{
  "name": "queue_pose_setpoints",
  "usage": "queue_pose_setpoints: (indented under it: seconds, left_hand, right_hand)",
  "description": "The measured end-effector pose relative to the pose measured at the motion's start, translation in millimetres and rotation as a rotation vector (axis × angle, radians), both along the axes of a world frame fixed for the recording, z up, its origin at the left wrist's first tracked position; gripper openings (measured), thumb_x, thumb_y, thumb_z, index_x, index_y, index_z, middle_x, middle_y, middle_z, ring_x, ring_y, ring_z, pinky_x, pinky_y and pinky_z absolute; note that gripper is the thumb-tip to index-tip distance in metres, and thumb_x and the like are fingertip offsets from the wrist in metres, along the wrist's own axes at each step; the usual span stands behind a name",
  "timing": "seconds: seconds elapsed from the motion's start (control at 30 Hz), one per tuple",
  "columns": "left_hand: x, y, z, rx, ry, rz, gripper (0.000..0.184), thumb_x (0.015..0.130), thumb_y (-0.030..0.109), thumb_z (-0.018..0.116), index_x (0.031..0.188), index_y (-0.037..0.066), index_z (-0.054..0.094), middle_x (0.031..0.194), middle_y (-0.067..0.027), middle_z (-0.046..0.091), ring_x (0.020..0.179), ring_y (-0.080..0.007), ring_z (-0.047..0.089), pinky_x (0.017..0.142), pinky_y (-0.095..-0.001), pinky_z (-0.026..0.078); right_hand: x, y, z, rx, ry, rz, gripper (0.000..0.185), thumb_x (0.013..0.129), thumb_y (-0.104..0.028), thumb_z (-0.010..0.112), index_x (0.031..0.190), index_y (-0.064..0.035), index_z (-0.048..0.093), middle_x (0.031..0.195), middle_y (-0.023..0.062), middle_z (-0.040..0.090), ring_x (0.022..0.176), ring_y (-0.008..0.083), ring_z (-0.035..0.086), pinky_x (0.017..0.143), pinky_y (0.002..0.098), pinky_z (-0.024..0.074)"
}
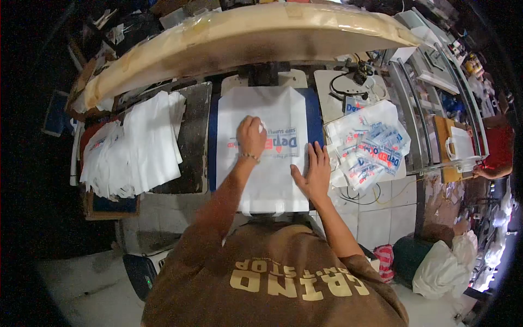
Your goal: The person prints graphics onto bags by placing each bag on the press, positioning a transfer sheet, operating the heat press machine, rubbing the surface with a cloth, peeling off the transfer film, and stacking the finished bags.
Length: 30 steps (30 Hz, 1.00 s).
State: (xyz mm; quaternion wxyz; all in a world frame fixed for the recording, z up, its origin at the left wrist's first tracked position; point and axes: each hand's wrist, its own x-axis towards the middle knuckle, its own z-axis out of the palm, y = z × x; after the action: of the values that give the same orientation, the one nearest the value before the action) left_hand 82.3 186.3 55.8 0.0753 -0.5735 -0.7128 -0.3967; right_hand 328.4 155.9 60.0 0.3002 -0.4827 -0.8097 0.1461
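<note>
A white bag-like sheet point(261, 191) lies flat on a blue-edged board point(315, 106) in front of me. It carries a red and blue print point(280, 143) that reads upside down from here, and a paler film seems to lie over it. My left hand point(252, 136) is closed and pressed on the print's left part. A small white wad point(261, 127) shows at its fingers; its kind is unclear. My right hand point(315, 173) rests open at the sheet's right edge, fingers spread.
A stack of white bags point(147, 144) lies on the left board. Printed transfer films point(381, 150) are heaped on the right one. A long tan padded bar point(256, 32) arches across the back. Another person's hand point(493, 170) shows at far right, near a metal rack point(417, 98).
</note>
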Motion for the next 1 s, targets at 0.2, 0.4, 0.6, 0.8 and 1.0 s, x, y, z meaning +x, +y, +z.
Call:
queue_pose_setpoints:
  seconds: [0.2, 0.4, 0.6, 0.8, 1.0]
  left_hand:
    - [-66.5, -49.2, -27.8, -0.088, 0.061, 0.210, 0.009, 0.077, 0.003, 0.066, 0.082, 0.004, 0.058, 0.086, -0.0147, 0.060, 0.085, -0.0359, 0.061, 0.074, -0.0484, 0.049]
    - [91.8, -40.8, -8.9, 0.008, -0.070, -0.266, 0.015, 0.073, 0.007, 0.069, 0.086, 0.005, 0.062, 0.093, -0.0156, 0.062, 0.089, -0.0381, 0.060, 0.081, -0.0477, 0.048]
    - [-61.3, -94.3, -60.9, -0.131, 0.288, 0.321, 0.014, 0.078, 0.002, 0.070, 0.088, 0.004, 0.061, 0.088, -0.0150, 0.060, 0.088, -0.0369, 0.061, 0.080, -0.0473, 0.049]
    - [15.6, -98.1, 20.7, -0.045, -0.347, -0.132, 0.016, 0.084, 0.015, 0.079, 0.093, 0.005, 0.070, 0.105, -0.0138, 0.069, 0.096, -0.0321, 0.064, 0.085, -0.0427, 0.050]
    - [0.0, -108.3, 30.3, -0.127, -0.181, -0.103, 0.023, 0.092, 0.009, 0.068, 0.113, 0.001, 0.066, 0.103, -0.0185, 0.066, 0.098, -0.0357, 0.063, 0.088, -0.0443, 0.049]
  right_hand:
    - [0.5, 2.3, -8.6, 0.034, 0.037, 0.014, 0.080, 0.082, -0.042, 0.073, 0.147, -0.0049, 0.045, 0.153, 0.0219, 0.040, 0.144, 0.0443, 0.033, 0.113, 0.0559, 0.0319]
    - [5.1, 5.1, -3.4, 0.022, 0.058, 0.082, 0.081, 0.081, -0.032, 0.076, 0.146, 0.0010, 0.042, 0.151, 0.0255, 0.041, 0.140, 0.0490, 0.034, 0.117, 0.0552, 0.0285]
    - [5.5, 6.7, -12.4, 0.000, 0.090, 0.069, 0.087, 0.077, -0.038, 0.079, 0.147, -0.0012, 0.042, 0.152, 0.0238, 0.039, 0.142, 0.0481, 0.032, 0.117, 0.0563, 0.0282]
    - [-9.3, -14.9, 51.4, 0.081, -0.121, 0.087, 0.085, 0.078, -0.032, 0.081, 0.149, -0.0056, 0.043, 0.156, 0.0230, 0.036, 0.145, 0.0459, 0.031, 0.116, 0.0539, 0.0312]
    - [-16.1, -31.7, 14.9, -0.152, 0.327, 0.407, 0.043, 0.072, -0.011, 0.081, 0.111, -0.0041, 0.066, 0.113, 0.0163, 0.067, 0.105, 0.0353, 0.066, 0.090, 0.0413, 0.0535]
